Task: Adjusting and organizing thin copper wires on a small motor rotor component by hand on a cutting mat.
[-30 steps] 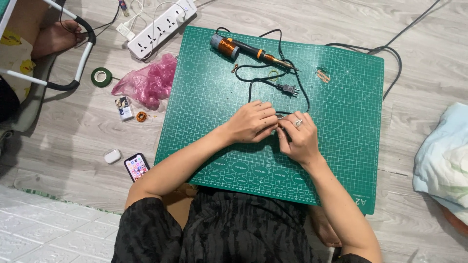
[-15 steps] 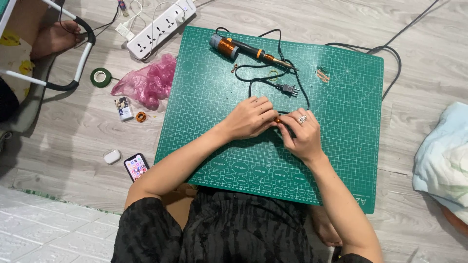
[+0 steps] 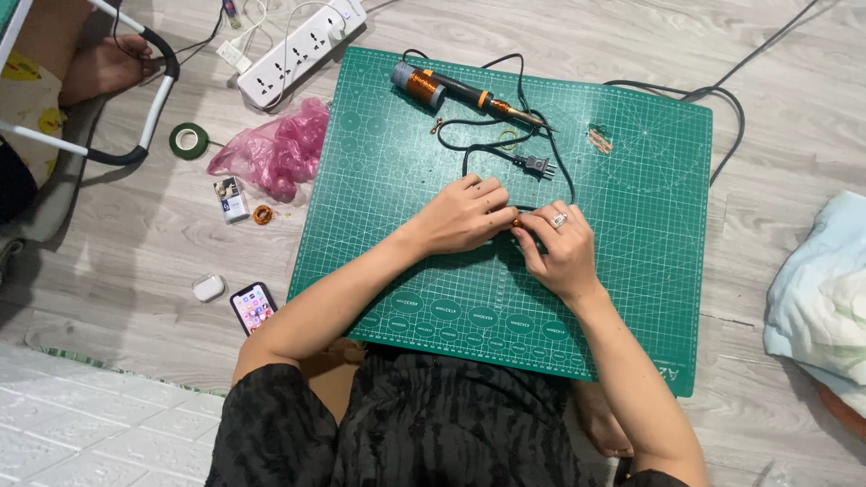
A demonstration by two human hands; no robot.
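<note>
My left hand (image 3: 462,216) and my right hand (image 3: 559,248) meet over the middle of a green cutting mat (image 3: 406,162) on the floor. Between their fingertips they pinch a small copper-coloured piece (image 3: 517,222); what it is stays too small to tell. A black cord (image 3: 568,185) runs up from my hands to a two-pin plug (image 3: 536,165). At the mat's far edge lies a soldering iron (image 3: 474,95) with an orange band and a copper coil at its base. My right hand wears a ring.
Left of the mat are a pink plastic bag (image 3: 275,149), a green tape roll (image 3: 188,139), a small card, a white earbud case (image 3: 208,288) and a phone (image 3: 253,307). A white power strip (image 3: 298,50) lies at the back. Pale cloth (image 3: 821,302) sits right.
My hands have stayed in the same place on the mat; only the fingers shift slightly around the small copper piece.
</note>
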